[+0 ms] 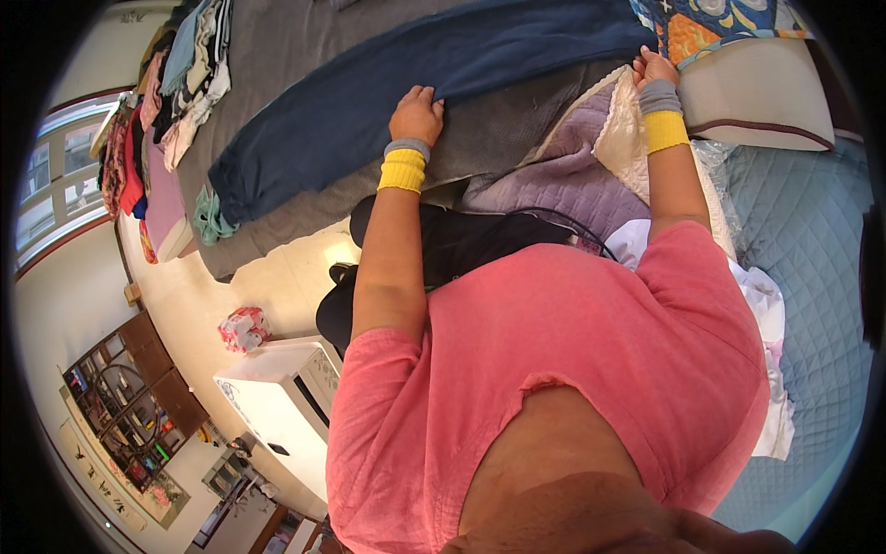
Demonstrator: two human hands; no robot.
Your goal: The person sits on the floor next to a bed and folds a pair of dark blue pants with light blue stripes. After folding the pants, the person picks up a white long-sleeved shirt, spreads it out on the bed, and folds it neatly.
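Navy trousers, apparently folded lengthwise, stretch in a long curve over a dark grey bedspread. My left hand rests on their near edge around mid-length, fingers bent over the cloth; whether it grips is hidden. At the right end of the trousers my right hand pinches the corner between thumb and fingers. Both wrists wear grey and yellow cuffs. Below the right hand lies a lilac quilted cover with a cream border. A crumpled teal cloth touches the left end of the trousers.
Folded clothes are piled at the far left. A pale pillow and a patterned quilt lie at the right, above a light blue quilted cover. A white cabinet stands on the floor to my left.
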